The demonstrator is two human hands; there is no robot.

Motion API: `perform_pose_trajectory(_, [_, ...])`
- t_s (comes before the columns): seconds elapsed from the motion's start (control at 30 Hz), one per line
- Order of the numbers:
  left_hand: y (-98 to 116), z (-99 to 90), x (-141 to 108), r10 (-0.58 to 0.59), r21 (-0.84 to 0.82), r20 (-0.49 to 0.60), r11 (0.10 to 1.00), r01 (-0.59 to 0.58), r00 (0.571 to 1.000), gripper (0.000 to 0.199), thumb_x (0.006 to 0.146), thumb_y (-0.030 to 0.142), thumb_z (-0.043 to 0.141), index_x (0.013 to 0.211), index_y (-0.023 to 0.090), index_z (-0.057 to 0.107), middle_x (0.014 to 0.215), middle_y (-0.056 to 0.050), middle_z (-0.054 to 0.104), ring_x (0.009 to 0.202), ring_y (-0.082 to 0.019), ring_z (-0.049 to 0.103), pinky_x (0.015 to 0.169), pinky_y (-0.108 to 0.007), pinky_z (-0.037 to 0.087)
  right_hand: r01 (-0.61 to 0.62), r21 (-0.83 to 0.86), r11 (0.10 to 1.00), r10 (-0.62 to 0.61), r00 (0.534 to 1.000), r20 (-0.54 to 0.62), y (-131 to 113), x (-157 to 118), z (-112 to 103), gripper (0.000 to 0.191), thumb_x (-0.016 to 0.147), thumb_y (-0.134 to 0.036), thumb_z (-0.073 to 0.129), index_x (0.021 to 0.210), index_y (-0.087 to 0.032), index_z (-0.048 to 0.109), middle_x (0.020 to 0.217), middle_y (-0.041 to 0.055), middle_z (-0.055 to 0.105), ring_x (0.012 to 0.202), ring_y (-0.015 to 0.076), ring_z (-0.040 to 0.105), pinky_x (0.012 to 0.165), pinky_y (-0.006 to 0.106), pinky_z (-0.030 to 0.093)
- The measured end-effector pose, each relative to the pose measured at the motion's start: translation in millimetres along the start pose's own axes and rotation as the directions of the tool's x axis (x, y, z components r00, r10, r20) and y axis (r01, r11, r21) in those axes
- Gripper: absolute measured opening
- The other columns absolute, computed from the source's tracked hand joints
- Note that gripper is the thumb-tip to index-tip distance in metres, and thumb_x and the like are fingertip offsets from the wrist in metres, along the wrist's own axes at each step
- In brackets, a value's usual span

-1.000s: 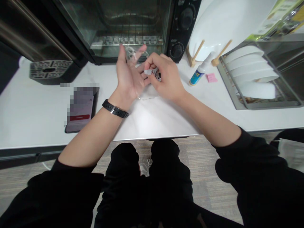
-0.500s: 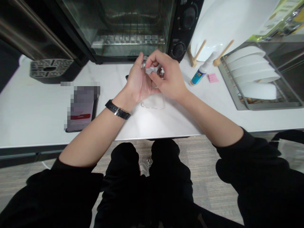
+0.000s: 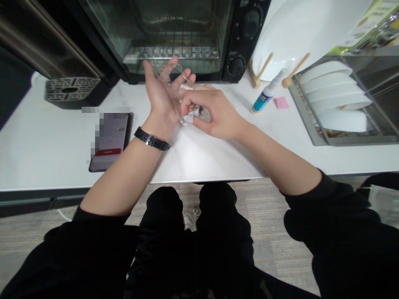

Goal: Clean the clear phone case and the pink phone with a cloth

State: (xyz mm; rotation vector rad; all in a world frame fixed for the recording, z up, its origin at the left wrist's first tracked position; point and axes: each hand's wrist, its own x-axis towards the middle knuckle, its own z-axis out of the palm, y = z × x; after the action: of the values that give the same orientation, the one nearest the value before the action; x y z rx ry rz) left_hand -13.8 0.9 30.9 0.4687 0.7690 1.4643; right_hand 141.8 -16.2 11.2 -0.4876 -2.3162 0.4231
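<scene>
Inspector: How is the right hand (image 3: 216, 111) presenting?
Observer: It is sitting at the upper centre of the frame, palm turned down, its fingers pinching a white wad (image 3: 190, 118). The grasp is showing at thumb and forefinger.
Inspector: And the left hand (image 3: 164, 94)?
Observer: It is facing palm up just beside the right one, fingers spread and pointing towards the top of the frame. A black wrist strap (image 3: 152, 140) is circling that wrist.
Inspector: Where is the clear item (image 3: 162, 74)?
Observer: It is lying against the left hand's fingers, above the surface (image 3: 205, 160) and in front of the oven (image 3: 174, 27). Its outline is blurring, so I am unable to tell whether those fingers are gripping or merely supporting it.
Inspector: What is standing nearby?
Observer: Left of centre, a phone (image 3: 110, 143) is lying on the surface, its screen partly pixelated. Right of centre, a spray bottle (image 3: 262, 99) with a blue label is standing near a pink note (image 3: 281, 103).
Inspector: The far right?
Observer: A metal rack (image 3: 314, 140) is holding white dishes (image 3: 330, 85), and a large white plate (image 3: 280, 39) is leaning at the upper right.
</scene>
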Motion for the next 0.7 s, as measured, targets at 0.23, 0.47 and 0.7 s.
perform_pose_trajectory(0.23, [-5,-3.3,6,-0.123,0.091,0.071,0.989,0.117,0.990,0.077,0.111,0.072,0.013,0.131,0.017,0.063,0.093,-0.008,0.067,0.098,-0.025,0.069,0.084,-0.034,0.058,-0.038,-0.172,0.984,0.030,0.998,-0.054,11,-1,-1,0.014,0.086,-0.021,0.065,0.095,-0.029,0.059,0.096,0.0018,0.072,0.097,0.0262,0.063,0.096,0.044,0.049])
perform_pose_trajectory(0.47, [-28,2.1,-7,-0.375,0.228,0.292,0.921,0.317,0.880,0.031,0.113,0.032,0.039,0.096,0.019,0.060,0.085,-0.004,0.069,0.110,-0.020,0.070,0.087,-0.028,0.059,-0.107,-0.275,0.955,0.061,0.984,-0.170,10,0,-6,0.006,0.100,-0.035,0.050,0.097,-0.030,0.052,0.097,0.0058,0.069,0.099,0.0318,0.062,0.096,0.053,0.051])
perform_pose_trajectory(0.7, [-26,-1.0,-12,-0.433,0.455,0.385,0.857,0.241,0.815,0.035,0.110,0.046,0.039,0.108,0.019,0.062,0.099,-0.009,0.074,0.118,-0.035,0.072,0.088,-0.050,0.062,-0.202,-0.157,0.967,0.161,0.957,-0.241,11,1,-11,0.029,0.106,-0.058,0.042,0.098,-0.032,0.053,0.103,0.0057,0.068,0.101,0.0296,0.059,0.102,0.051,0.051])
